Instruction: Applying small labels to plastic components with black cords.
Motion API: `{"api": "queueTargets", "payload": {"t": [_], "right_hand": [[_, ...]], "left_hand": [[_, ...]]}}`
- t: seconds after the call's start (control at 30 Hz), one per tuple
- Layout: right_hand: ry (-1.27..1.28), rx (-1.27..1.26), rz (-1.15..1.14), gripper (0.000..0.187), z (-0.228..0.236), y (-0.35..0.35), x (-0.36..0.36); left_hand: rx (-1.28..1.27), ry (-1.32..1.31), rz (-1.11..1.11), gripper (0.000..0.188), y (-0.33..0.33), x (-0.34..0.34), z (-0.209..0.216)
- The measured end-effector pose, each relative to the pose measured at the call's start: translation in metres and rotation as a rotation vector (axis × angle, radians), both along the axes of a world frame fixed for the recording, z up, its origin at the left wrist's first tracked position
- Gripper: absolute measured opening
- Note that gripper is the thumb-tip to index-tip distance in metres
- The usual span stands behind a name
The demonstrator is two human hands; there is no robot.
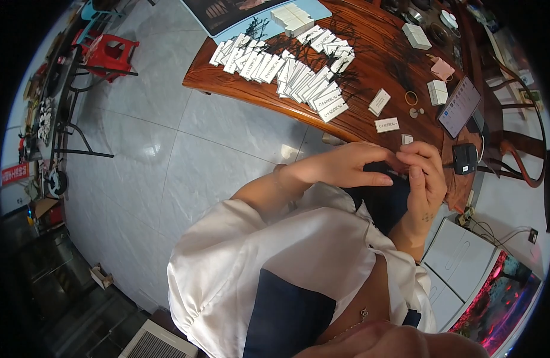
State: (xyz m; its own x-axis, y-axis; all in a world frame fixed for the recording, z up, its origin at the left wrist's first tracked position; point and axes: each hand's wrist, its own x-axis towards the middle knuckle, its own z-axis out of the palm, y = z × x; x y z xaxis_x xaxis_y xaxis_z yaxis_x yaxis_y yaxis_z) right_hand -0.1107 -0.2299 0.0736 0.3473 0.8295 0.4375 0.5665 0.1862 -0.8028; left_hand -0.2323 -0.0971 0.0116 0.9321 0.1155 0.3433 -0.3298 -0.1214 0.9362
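My left hand (349,166) and my right hand (427,176) meet in front of my body, near the table's edge. The left hand's fingers reach toward the right hand, with its thumb stretched out below them. The right hand's fingers are curled, and the fingertips of both hands come together. Anything between them is too small or hidden to make out. Just beyond the fingertips shows a small white tag (407,139), partly covered. Two nearer white tags, one flat (387,125) and a small pile (379,102), lie on the wooden table.
Many white tags (308,83) with black strings spread along the table's left edge (227,88). A white stack (292,19) stands behind them. Black strings (399,74), a phone-like screen (460,108), a white block (437,93) and a black box (464,159) lie to the right.
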Motion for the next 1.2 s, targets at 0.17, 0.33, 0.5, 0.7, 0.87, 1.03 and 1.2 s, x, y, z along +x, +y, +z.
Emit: {"api": "queueTargets", "payload": {"t": [0.17, 0.33, 0.5, 0.7, 0.87, 1.03, 1.2], "right_hand": [[-0.033, -0.014, -0.009, 0.019, -0.005, 0.000, 0.003], [0.136, -0.018, 0.024, 0.019, -0.005, 0.000, 0.001], [0.162, 0.005, 0.031, 0.019, -0.009, 0.001, 0.004], [0.181, 0.010, -0.004, 0.019, -0.009, -0.002, 0.007], [0.227, 0.010, -0.070, 0.020, -0.009, -0.006, 0.007], [0.477, 0.048, 0.120, 0.023, -0.015, -0.003, 0.010], [0.608, -0.068, 0.080, 0.024, -0.015, -0.004, 0.008]], "left_hand": [[-0.324, 0.033, -0.102, 0.021, -0.011, 0.005, -0.004], [-0.425, -0.012, -0.177, 0.018, -0.017, 0.012, -0.014], [-0.615, 0.085, -0.186, 0.019, -0.014, 0.013, -0.013], [-0.348, 0.013, -0.044, 0.021, -0.018, 0.011, -0.016], [-0.583, 0.130, -0.120, 0.018, -0.015, 0.009, -0.008], [-0.515, 0.214, -0.085, 0.016, -0.012, 0.015, -0.011], [-0.610, 0.233, 0.022, 0.012, -0.015, 0.016, -0.010]]}}
